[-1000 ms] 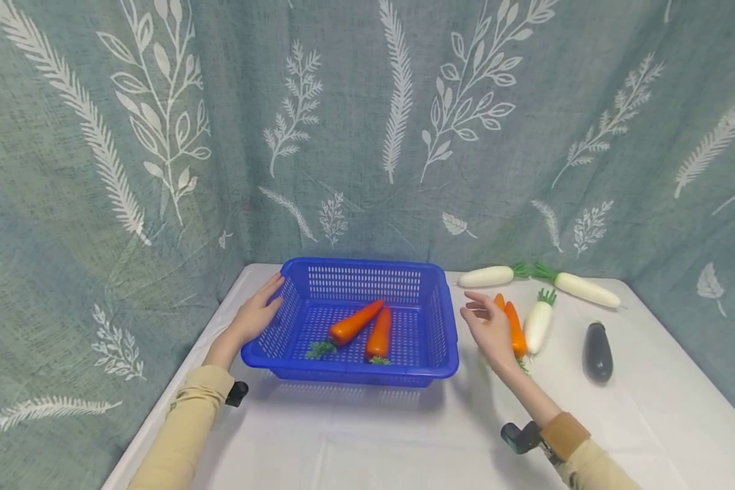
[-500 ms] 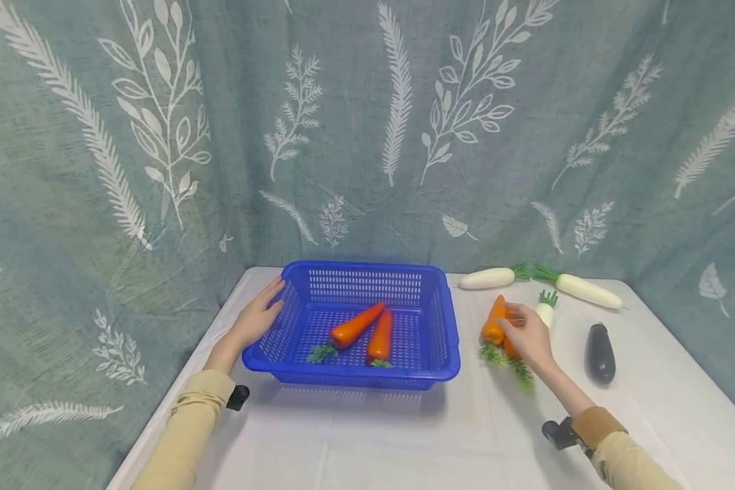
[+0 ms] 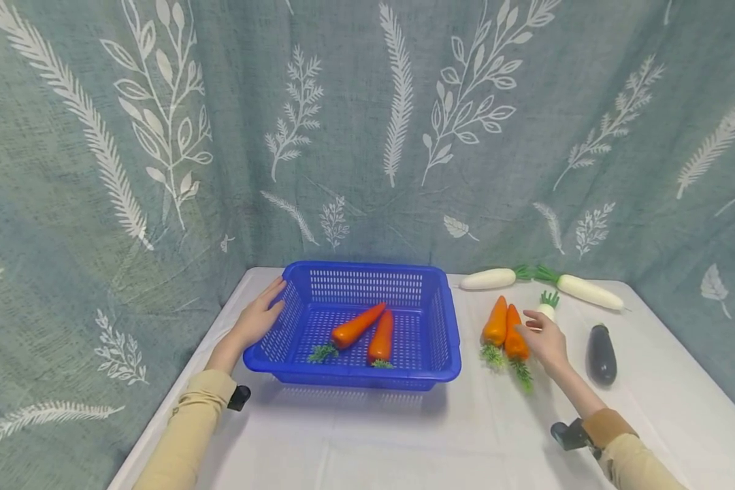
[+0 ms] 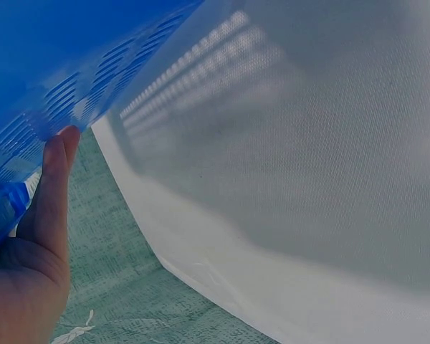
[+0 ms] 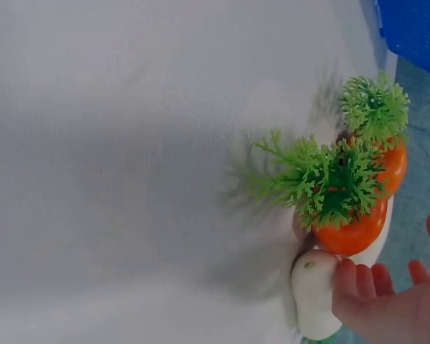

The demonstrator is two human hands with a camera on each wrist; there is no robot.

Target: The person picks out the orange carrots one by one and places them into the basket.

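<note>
My left hand (image 3: 259, 325) lies along the left side of a blue plastic basket (image 3: 355, 373), its fingers straight against the side. In the left wrist view those fingers (image 4: 51, 186) reach the basket's slotted wall (image 4: 64, 97). Two orange carrots (image 3: 356, 327) with green tops lie inside the basket. My right hand (image 3: 548, 340), fingers loosely bent, is over a white radish (image 3: 546, 310) and partly covers it. The right wrist view has its fingertips right at the radish (image 5: 315, 294). Just left of that hand are a carrot (image 3: 515, 340) and another carrot (image 3: 495, 322), side by side.
One white radish (image 3: 488, 278) and a longer white radish (image 3: 590, 291) lie at the back right of the white-covered table (image 3: 367, 442). A dark eggplant (image 3: 602, 355) is at the far right. A green leaf-patterned curtain (image 3: 355, 136) hangs behind.
My right hand has moved right, from beside the basket, past the two loose carrots, to the white radish. The left hand stays at the basket's side.
</note>
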